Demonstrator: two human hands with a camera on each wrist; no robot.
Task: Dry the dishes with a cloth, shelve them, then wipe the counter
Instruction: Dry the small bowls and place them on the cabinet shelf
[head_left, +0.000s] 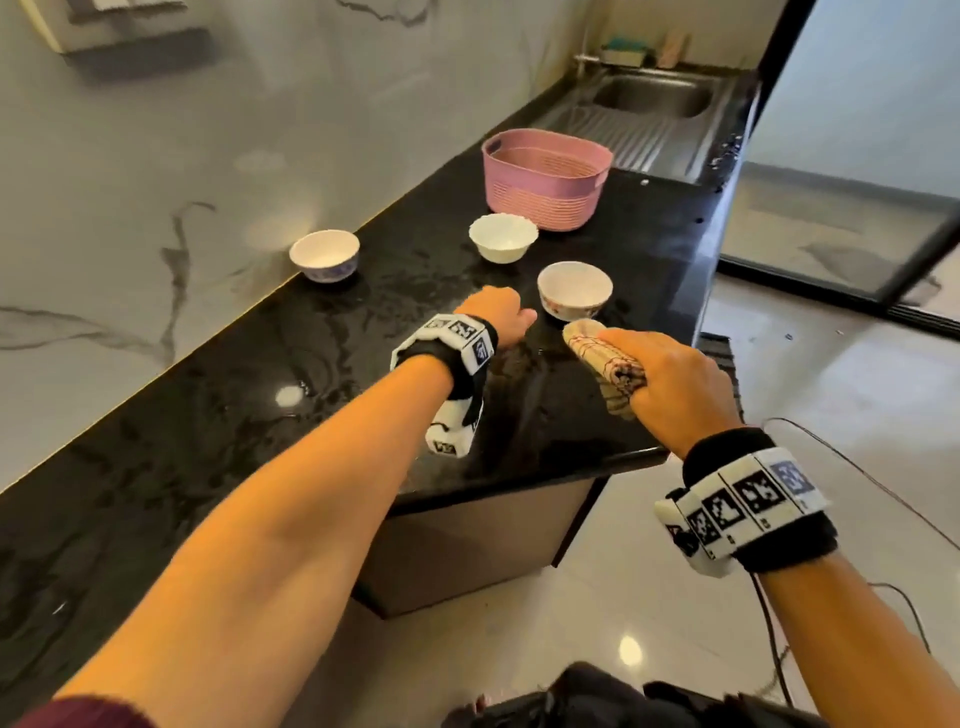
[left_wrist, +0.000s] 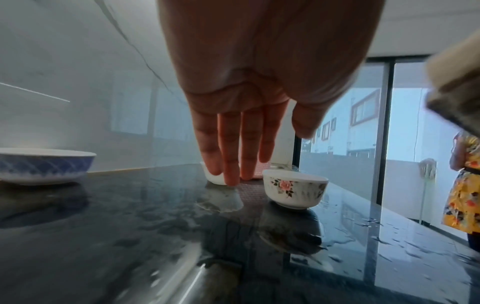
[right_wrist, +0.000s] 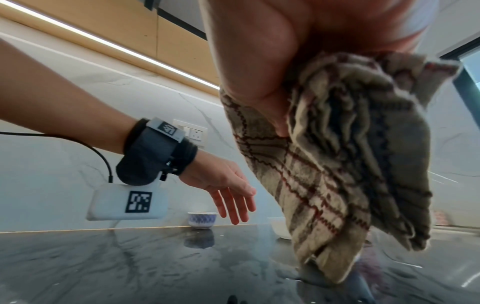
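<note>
The checked cloth (head_left: 605, 358) is bunched in the right hand (head_left: 675, 387), whose fingers curl round it above the front part of the black counter (head_left: 260, 395); in the right wrist view its loose folds hang down close to the wet surface, and whether the lowest corner touches cannot be told. Just beyond the cloth stands the flowered bowl (head_left: 575, 290), upright on the counter. The left hand (head_left: 498, 322) hovers just left of that bowl, empty, its fingers (left_wrist: 231, 148) straight and pointing down, tips above the counter. Those fingers hide most of the scalloped white bowl (head_left: 503, 237) in the left wrist view. The blue-patterned bowl (head_left: 324, 255) sits well apart, by the marble wall (head_left: 156, 182). Behind the white bowl is a pink basket (head_left: 545, 179), its inside not visible. The sink (head_left: 652, 96) beyond is blurred. At the right edge of the left wrist view a person in a yellow flowered dress (left_wrist: 462, 185) is cut off.
</note>
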